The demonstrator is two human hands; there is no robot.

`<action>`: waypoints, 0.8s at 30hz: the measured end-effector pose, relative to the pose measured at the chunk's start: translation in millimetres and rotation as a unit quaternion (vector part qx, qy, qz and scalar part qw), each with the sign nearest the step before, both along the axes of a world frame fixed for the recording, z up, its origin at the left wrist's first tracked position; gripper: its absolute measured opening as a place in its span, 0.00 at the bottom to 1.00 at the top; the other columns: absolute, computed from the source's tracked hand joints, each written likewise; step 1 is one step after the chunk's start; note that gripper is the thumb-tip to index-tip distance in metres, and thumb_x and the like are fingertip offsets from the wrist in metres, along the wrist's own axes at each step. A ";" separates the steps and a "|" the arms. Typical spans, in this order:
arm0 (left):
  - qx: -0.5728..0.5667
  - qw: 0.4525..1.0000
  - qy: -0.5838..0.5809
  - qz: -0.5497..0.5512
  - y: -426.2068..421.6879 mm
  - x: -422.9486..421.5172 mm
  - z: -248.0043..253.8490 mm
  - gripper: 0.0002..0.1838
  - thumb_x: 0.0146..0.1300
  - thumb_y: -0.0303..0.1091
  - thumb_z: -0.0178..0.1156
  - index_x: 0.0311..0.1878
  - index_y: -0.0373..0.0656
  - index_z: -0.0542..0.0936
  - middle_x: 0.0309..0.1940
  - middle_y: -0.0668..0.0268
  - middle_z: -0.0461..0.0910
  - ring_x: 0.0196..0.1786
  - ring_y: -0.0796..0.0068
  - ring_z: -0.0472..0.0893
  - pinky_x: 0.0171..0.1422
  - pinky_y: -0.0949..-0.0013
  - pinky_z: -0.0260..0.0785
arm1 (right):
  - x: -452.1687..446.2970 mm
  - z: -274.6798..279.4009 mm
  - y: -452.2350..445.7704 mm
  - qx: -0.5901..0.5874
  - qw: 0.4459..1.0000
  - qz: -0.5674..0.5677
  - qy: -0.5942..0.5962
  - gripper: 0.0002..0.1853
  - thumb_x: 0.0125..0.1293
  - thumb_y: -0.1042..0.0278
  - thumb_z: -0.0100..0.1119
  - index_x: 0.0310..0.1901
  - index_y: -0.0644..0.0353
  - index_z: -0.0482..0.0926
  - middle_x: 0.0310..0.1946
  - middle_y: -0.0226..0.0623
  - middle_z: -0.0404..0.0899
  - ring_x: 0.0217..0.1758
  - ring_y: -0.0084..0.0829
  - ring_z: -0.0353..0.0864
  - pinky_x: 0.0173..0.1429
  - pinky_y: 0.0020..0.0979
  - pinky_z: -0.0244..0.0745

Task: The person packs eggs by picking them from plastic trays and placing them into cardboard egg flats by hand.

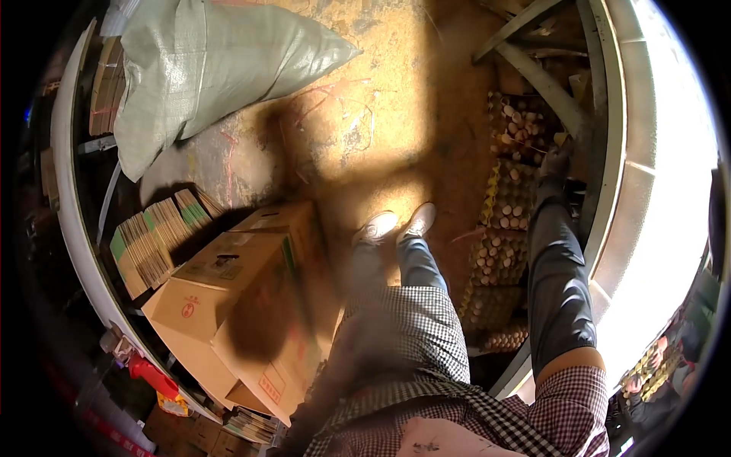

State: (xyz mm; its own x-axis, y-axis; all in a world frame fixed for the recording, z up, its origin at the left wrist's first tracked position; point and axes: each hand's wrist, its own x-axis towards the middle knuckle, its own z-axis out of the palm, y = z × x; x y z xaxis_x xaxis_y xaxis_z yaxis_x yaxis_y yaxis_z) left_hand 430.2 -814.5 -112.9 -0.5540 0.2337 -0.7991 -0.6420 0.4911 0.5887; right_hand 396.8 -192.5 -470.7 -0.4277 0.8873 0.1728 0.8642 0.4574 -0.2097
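My right arm, in a dark sleeve cover, reaches out at the right. At its end, my right hand looks dark and lies in shadow beside the table frame. It is close to the egg trays, which hold many brown eggs. Its fingers are too dark to read, and I cannot make out what it holds, if anything. A dark motion blur crosses the checked apron and my left leg. My left arm may be in that smear, but its hand and fingers cannot be made out.
A large cardboard box stands at the lower left, beside folded cardboard. A grey-green sack lies at the upper left. Metal struts and a white tabletop edge border the right. People's hands show at the far lower right.
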 end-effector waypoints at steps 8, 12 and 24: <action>0.049 0.993 -0.091 0.059 -21.5 4.7 -1.2 0.23 0.74 0.24 0.53 0.70 0.32 0.70 0.68 0.57 0.74 0.70 0.68 0.73 0.74 0.65 0.65 | 11.0 17.8 -33.7 0.017 0.985 -0.002 0.174 0.20 0.78 0.54 0.49 0.51 0.66 0.78 0.29 0.42 0.77 0.29 0.39 0.72 0.34 0.39 0.71; 0.099 0.995 0.016 -0.006 -65.5 30.0 -68.1 0.24 0.78 0.37 0.50 0.74 0.40 0.67 0.68 0.60 0.72 0.71 0.69 0.71 0.75 0.64 0.64 | 18.4 99.8 -157.9 -0.453 0.704 -0.119 0.533 0.21 0.76 0.51 0.54 0.57 0.62 0.78 0.45 0.42 0.84 0.48 0.42 0.85 0.54 0.40 0.81; 0.505 0.861 -0.057 -0.017 23.2 -181.6 136.1 0.31 0.80 0.48 0.47 0.79 0.45 0.58 0.73 0.56 0.63 0.72 0.56 0.67 0.76 0.52 0.61 | 77.4 481.0 -399.8 -0.536 0.583 0.033 0.609 0.28 0.67 0.69 0.59 0.68 0.64 0.68 0.60 0.41 0.75 0.61 0.29 0.74 0.66 0.30 0.70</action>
State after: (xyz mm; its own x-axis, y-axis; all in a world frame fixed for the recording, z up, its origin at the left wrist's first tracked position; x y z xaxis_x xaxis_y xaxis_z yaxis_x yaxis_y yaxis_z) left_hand 248.6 -791.3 23.2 -0.4647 0.8559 -0.2271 -0.7191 -0.2151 0.6608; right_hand 474.2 -592.2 10.3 -0.6054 0.7538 -0.2555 -0.2374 -0.4774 -0.8460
